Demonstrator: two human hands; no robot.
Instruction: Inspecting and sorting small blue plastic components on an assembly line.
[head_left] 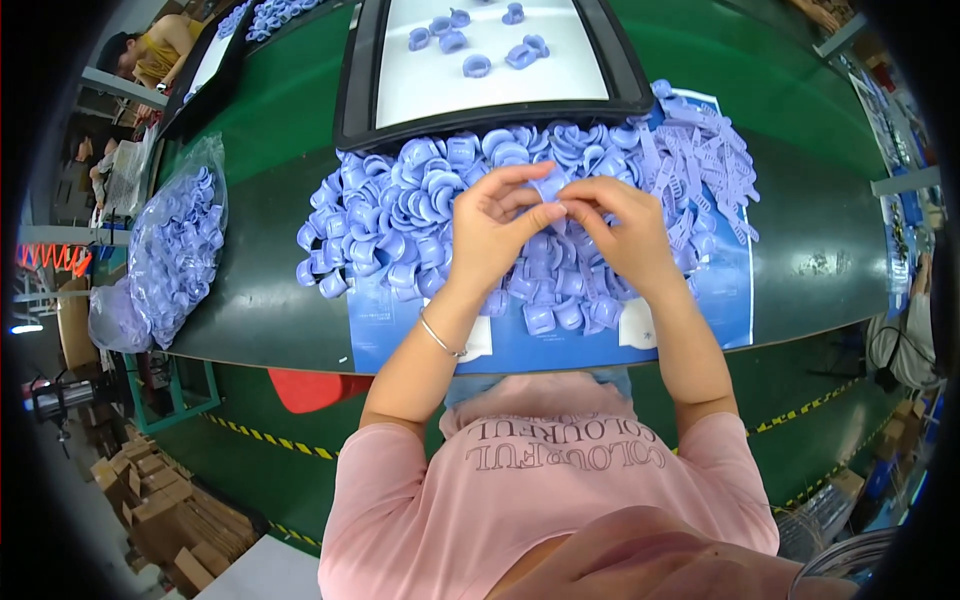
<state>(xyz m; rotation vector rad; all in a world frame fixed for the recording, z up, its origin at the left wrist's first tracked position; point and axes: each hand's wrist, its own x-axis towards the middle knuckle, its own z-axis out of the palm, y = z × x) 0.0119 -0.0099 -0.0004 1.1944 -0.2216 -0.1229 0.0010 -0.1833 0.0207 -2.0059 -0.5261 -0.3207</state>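
Note:
Over the middle of the table, my left hand [496, 222] and my right hand [628, 228] meet at a small lavender plastic ring-shaped piece [549, 186]. Thumb and fingers of the left hand close on its left side, while the right fingertips pinch its right edge. Part of the piece is covered by the fingers. Beneath and around both hands spreads a heap of curved lavender plastic pieces [392, 205]. To the right of it lies a pile of flat, slotted lavender strips [706, 158].
Beyond the heap stands a black-rimmed tray [490, 112] with several lavender rings on its white base. A clear plastic bag [178, 250] of similar pieces sits at the left. Blue sheets [400, 330] lie under the heap. Another person [165, 50] is at the far left.

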